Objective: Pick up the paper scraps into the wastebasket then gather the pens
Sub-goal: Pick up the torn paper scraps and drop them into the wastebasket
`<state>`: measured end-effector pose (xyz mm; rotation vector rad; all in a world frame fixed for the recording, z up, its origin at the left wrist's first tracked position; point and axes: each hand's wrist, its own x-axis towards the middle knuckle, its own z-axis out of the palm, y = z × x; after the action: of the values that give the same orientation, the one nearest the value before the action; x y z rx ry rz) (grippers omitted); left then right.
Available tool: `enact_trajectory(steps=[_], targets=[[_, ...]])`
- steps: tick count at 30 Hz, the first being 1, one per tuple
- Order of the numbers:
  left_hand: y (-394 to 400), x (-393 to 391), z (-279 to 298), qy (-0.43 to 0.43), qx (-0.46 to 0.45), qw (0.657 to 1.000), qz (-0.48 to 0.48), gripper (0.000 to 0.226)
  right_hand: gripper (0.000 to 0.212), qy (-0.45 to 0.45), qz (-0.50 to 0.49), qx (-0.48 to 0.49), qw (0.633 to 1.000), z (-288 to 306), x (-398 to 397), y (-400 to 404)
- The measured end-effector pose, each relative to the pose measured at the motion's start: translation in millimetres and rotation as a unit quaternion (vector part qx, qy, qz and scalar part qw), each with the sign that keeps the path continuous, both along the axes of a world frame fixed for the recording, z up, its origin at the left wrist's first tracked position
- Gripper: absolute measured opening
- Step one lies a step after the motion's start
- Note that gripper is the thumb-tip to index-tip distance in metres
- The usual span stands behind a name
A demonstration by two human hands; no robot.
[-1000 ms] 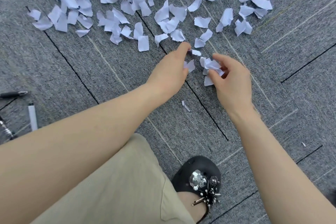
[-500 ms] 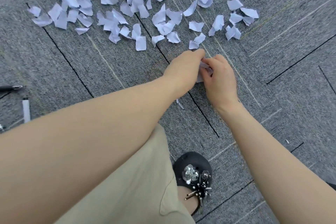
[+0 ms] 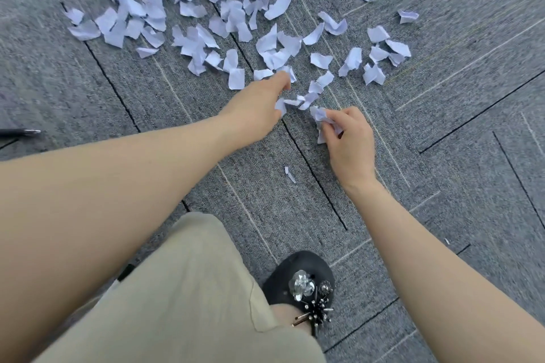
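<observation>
Many white paper scraps lie scattered over the grey carpet at the top of the view. My right hand is shut on a small bunch of scraps. My left hand reaches toward the near edge of the pile, its fingers touching scraps on the floor. Whether they grip one I cannot tell. One tiny scrap lies alone between my arms. A black pen rests at the far left edge. No wastebasket is in view.
Grey carpet tiles with dark seams cover the floor. My beige trouser leg and a black shoe with a beaded ornament fill the bottom middle.
My hands were pressed together over the scraps and have come apart. The left hand has reached out toward the pile while the right keeps its bunch. The view shifted, hiding the white pen at left.
</observation>
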<state>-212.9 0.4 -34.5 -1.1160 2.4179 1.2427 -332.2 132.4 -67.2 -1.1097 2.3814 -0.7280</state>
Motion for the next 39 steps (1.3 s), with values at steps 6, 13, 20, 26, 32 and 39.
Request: enact_trajectory(steps=[6, 13, 20, 26, 32, 39], targets=[[2.4, -23.8, -3.3, 0.026, 0.033, 0.999, 0.029, 0.054, 0.017, 0.046, 0.009, -0.006, 0.999, -11.4, -0.5, 1.9], [2.6, -20.1, -17.6, 0.018, -0.046, 0.994, -0.098, 0.060, 0.017, 0.056, -0.011, -0.032, 0.998, -15.3, 3.6, -0.4], [4.1, -56.4, -11.7, 0.011, -0.072, 0.974, -0.212, 0.035, 0.015, 0.065, -0.013, -0.042, 0.997, -19.4, 3.3, -2.3], [7.4, -51.5, -16.1, 0.063, -0.064, 0.983, -0.162, 0.009, 0.011, 0.070, -0.021, -0.086, 0.994, -26.1, 3.0, -1.4], [8.4, -51.8, -19.4, 0.062, -0.065, 0.989, -0.116, 0.008, 0.010, 0.056, -0.031, -0.097, 0.993, -28.6, 3.5, -0.4], [-0.6, -23.6, -15.6, 0.044, -0.027, 0.999, -0.006, 0.010, 0.011, 0.032, -0.036, -0.083, 0.995, -21.2, 3.1, -2.4]])
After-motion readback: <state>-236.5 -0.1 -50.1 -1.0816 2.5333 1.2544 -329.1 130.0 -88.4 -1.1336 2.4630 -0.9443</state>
